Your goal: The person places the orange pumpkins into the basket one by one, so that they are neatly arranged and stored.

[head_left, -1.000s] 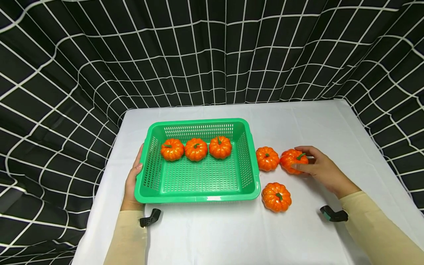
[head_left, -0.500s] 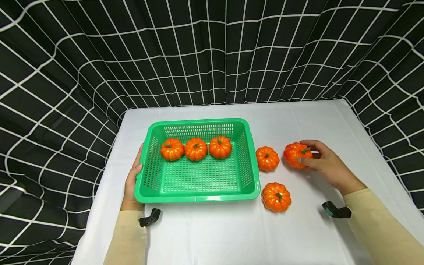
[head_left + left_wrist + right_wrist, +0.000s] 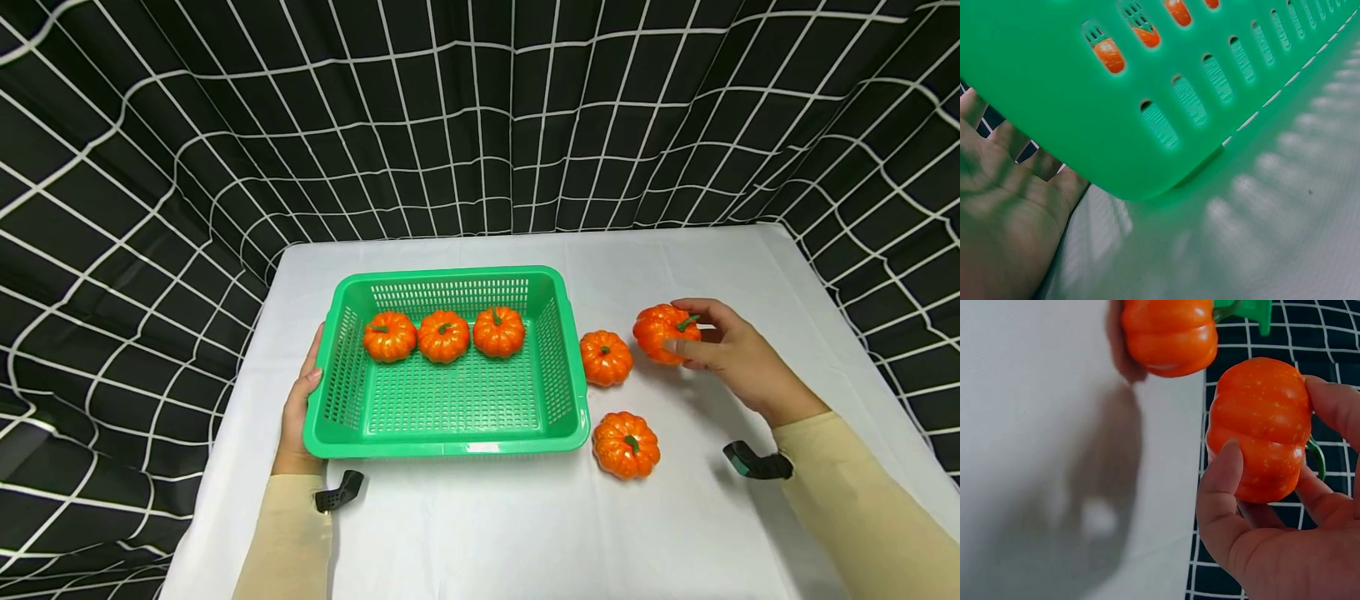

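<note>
In my right hand is a small orange pumpkin with a green stem, gripped between thumb and fingers. The right wrist view shows this pumpkin raised off the cloth. A green plastic basket with slotted walls stands left of it, holding three pumpkins in a row along its back. My left hand rests against the basket's left side, thumb at the rim. In the left wrist view its fingers extend behind the basket wall, fingertips hidden.
Two more pumpkins lie on the white tablecloth: one pumpkin close to the basket's right wall, another pumpkin nearer the front. A black curtain with a white grid surrounds the table's back and sides.
My right hand has lifted the pumpkin from its place beside another one, drawing it right at first, then up and slightly back left. My left hand and the basket stay put.
</note>
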The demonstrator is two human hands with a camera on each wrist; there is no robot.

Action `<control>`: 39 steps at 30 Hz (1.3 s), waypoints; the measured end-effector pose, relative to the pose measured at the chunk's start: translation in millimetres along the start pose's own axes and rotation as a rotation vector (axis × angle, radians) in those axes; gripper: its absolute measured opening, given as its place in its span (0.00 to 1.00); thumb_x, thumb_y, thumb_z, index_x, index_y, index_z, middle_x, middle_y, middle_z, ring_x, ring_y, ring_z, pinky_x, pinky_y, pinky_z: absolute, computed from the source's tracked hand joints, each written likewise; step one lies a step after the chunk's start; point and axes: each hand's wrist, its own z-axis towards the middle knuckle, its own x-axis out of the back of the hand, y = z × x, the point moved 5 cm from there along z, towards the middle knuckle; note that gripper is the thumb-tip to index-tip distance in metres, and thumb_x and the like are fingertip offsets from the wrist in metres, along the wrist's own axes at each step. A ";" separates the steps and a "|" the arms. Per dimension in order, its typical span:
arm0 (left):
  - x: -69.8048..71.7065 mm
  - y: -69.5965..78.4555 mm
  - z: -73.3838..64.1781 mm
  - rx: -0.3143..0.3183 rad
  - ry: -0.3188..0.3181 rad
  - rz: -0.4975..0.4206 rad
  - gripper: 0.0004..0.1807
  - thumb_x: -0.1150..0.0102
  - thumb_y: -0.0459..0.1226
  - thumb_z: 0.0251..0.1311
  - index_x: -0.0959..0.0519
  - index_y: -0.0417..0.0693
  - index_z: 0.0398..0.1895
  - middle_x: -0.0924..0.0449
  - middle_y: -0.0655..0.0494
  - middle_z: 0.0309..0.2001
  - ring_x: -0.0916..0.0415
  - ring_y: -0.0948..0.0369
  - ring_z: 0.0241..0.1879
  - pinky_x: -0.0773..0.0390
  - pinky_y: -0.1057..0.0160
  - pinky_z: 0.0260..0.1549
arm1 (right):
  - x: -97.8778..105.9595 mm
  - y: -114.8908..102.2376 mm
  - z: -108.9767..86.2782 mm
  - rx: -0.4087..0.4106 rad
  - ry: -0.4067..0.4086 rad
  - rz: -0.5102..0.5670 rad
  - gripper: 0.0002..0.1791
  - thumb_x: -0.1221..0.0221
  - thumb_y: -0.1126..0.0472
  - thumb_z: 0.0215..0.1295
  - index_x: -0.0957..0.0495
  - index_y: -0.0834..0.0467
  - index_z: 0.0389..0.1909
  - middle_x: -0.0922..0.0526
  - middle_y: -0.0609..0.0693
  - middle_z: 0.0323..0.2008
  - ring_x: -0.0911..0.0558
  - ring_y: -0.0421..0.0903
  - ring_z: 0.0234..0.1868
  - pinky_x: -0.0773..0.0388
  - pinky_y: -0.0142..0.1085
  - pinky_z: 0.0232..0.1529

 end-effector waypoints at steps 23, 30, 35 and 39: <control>3.2 -1.9 2.6 0.001 0.000 0.000 0.40 0.77 0.35 0.76 0.52 0.60 0.92 0.53 0.60 0.88 0.56 0.56 0.85 0.42 0.60 0.76 | -36.2 -62.1 1.9 0.101 -0.079 0.020 0.34 0.30 0.57 0.75 0.30 0.53 0.78 0.26 0.51 0.67 0.25 0.54 0.60 0.16 0.36 0.49; 3.8 -3.4 2.5 0.018 0.008 -0.006 0.40 0.76 0.35 0.76 0.52 0.62 0.92 0.53 0.61 0.88 0.55 0.55 0.85 0.40 0.59 0.76 | -60.8 -89.4 1.3 0.149 -0.143 -0.021 0.32 0.31 0.55 0.76 0.28 0.49 0.77 0.23 0.50 0.66 0.27 0.56 0.63 0.20 0.39 0.52; 2.8 -2.5 2.5 0.006 -0.003 -0.019 0.40 0.77 0.34 0.77 0.52 0.60 0.92 0.54 0.60 0.89 0.57 0.56 0.85 0.43 0.59 0.77 | -83.0 -109.2 2.3 0.178 -0.200 -0.037 0.32 0.28 0.55 0.73 0.27 0.50 0.75 0.21 0.51 0.64 0.26 0.55 0.63 0.19 0.44 0.55; 2.8 -2.0 1.9 0.016 0.013 -0.007 0.40 0.76 0.35 0.77 0.51 0.62 0.92 0.53 0.61 0.88 0.55 0.55 0.85 0.40 0.59 0.76 | -99.7 -124.3 2.8 0.210 -0.242 -0.062 0.32 0.28 0.56 0.72 0.26 0.50 0.74 0.21 0.51 0.63 0.24 0.54 0.62 0.20 0.51 0.56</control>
